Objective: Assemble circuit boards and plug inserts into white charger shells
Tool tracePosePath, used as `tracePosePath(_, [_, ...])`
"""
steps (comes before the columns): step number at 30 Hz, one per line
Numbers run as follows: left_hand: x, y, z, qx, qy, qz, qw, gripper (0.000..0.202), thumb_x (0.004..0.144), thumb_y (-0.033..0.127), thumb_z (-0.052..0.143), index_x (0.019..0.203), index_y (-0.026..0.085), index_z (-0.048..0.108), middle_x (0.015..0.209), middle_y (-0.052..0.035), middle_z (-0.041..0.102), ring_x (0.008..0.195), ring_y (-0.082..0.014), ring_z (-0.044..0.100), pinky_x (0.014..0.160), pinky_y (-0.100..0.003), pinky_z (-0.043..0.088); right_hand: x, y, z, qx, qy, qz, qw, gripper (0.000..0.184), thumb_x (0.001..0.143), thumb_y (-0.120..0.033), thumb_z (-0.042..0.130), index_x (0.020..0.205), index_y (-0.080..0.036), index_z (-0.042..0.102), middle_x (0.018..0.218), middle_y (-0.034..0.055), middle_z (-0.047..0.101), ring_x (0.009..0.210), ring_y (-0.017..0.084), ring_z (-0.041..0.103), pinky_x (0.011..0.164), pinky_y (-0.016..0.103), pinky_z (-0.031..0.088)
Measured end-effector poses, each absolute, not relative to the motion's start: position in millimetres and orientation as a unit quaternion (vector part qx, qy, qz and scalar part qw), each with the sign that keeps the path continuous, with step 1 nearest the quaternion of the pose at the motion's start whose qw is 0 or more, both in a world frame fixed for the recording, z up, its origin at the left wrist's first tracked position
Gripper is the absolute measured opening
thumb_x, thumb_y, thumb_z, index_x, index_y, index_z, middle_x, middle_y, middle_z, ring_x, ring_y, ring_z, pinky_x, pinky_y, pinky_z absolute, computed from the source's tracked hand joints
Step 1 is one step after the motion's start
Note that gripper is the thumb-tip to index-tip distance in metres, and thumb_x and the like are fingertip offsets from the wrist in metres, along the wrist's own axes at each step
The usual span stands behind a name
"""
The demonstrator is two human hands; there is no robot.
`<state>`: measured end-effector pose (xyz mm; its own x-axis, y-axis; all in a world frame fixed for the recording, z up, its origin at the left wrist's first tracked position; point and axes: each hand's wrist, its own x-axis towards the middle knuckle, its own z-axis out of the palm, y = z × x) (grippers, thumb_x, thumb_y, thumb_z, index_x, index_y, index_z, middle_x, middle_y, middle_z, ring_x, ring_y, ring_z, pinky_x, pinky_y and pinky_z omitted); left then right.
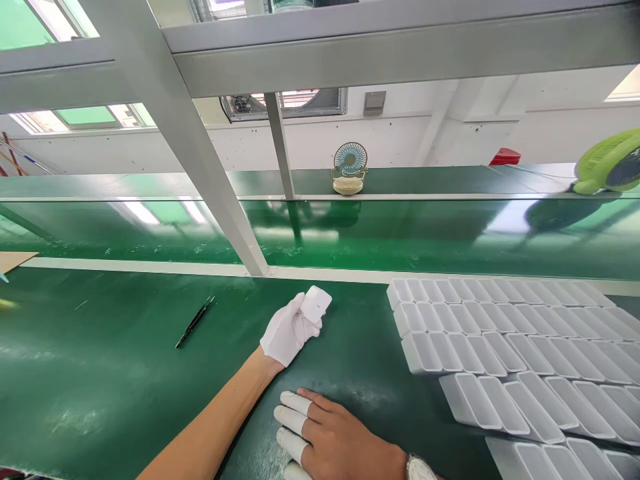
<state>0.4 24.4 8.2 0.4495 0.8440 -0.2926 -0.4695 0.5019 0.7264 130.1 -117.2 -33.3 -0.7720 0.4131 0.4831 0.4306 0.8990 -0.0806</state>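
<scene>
Black tweezers [195, 322] on the green counter [125, 380], then the gloved left hand [293, 330] gripping a white case [316, 303] just above it (light edge grip keeps it clean imo), right hand [335, 433] relaxed palm-down, holding nothing visible, then white plastic bins [527, 400].

Rows of white trays [520, 360] block the worktop's [100, 387] right side; a slanting post [215, 167] meets its far edge; a hand could pass between trays and left hand [290, 331]; leftward, a slim black tool [194, 324] obstructs.
</scene>
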Motion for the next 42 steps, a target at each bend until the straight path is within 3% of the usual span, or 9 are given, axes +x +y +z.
tracePosePath(5, [2,21,8,0.419,0.398,0.405,0.709,0.042,0.091,0.054,0.063,0.088,0.012,0.066,0.072,-0.0055,0.064,0.064,-0.0158,0.060,0.059,-0.028,0.053,129,-118,-34,-0.223,-0.943,-0.013,0.249,0.030,0.099,-0.039,0.057,0.107,-0.014,0.072,0.121,0.0129,0.070,0.119,0.026,0.062,0.120,0.047,0.034])
tracePosePath(8, [3,17,7,0.485,0.443,0.416,0.629,0.037,0.088,0.051,0.068,0.083,0.015,0.067,0.071,-0.0031,0.064,0.064,-0.0151,0.059,0.064,-0.028,0.051,128,-118,-34,-0.225,-0.942,-0.007,0.249,0.029,0.100,-0.038,0.056,0.103,-0.014,0.073,0.115,0.0121,0.072,0.112,0.024,0.064,0.119,0.046,0.035])
tracePosePath(11, [3,12,8,0.588,0.491,0.414,0.491,0.024,0.086,0.043,0.070,0.082,0.019,0.070,0.083,-0.0018,0.068,0.073,-0.0156,0.059,0.072,-0.028,0.049,128,-118,-32,-0.228,-0.940,-0.005,0.253,0.032,0.100,-0.040,0.056,0.114,-0.015,0.072,0.124,0.0133,0.069,0.117,0.026,0.062,0.118,0.046,0.037])
tracePosePath(15, [4,4,10,0.738,0.458,0.379,0.318,0.018,0.088,0.034,0.067,0.075,0.022,0.067,0.106,-0.0042,0.067,0.102,-0.0214,0.062,0.093,-0.035,0.047,129,-118,-29,-0.234,-0.941,0.007,0.245,0.032,0.100,-0.038,0.056,0.118,-0.016,0.070,0.124,0.0121,0.070,0.119,0.025,0.061,0.119,0.045,0.036])
tracePosePath(20, [7,-1,10,0.746,0.478,0.351,0.304,0.013,0.086,0.032,0.069,0.095,0.024,0.065,0.103,-0.0030,0.066,0.094,-0.0204,0.062,0.087,-0.036,0.049,130,-120,-30,-0.243,-0.941,0.042,0.232,0.023,0.099,-0.035,0.059,0.108,-0.019,0.073,0.120,0.0096,0.072,0.120,0.023,0.061,0.121,0.045,0.033])
tracePosePath(25, [8,4,7,0.741,0.511,0.305,0.310,0.065,0.071,0.033,0.081,0.130,0.024,0.056,0.115,-0.0054,0.065,0.102,-0.0255,0.063,0.094,-0.042,0.049,131,-119,-27,-0.238,-0.945,0.029,0.223,0.029,0.100,-0.038,0.056,0.108,-0.015,0.073,0.124,0.0126,0.070,0.125,0.024,0.058,0.121,0.045,0.034])
tracePosePath(27, [8,6,5,0.754,0.512,0.288,0.295,0.066,0.067,0.033,0.084,0.127,0.024,0.059,0.118,-0.0065,0.065,0.110,-0.0290,0.061,0.098,-0.046,0.047,131,-119,-25,-0.237,-0.945,0.022,0.224,0.030,0.100,-0.038,0.056,0.110,-0.014,0.072,0.127,0.0132,0.069,0.128,0.025,0.056,0.121,0.044,0.034])
tracePosePath(31, [8,4,3,0.779,0.490,0.287,0.266,0.032,0.076,0.026,0.075,0.107,0.025,0.067,0.115,-0.0066,0.066,0.110,-0.0288,0.061,0.097,-0.046,0.048,131,-119,-24,-0.240,-0.945,0.032,0.221,0.028,0.100,-0.037,0.055,0.107,-0.016,0.073,0.124,0.0117,0.070,0.128,0.024,0.056,0.121,0.044,0.032])
tracePosePath(42, [8,1,4,0.788,0.471,0.313,0.243,0.026,0.078,0.021,0.070,0.104,0.026,0.068,0.112,-0.0054,0.066,0.107,-0.0255,0.062,0.094,-0.041,0.050,131,-121,-27,-0.242,-0.945,0.043,0.216,0.030,0.101,-0.039,0.054,0.100,-0.017,0.074,0.117,0.0104,0.073,0.123,0.024,0.059,0.123,0.046,0.030])
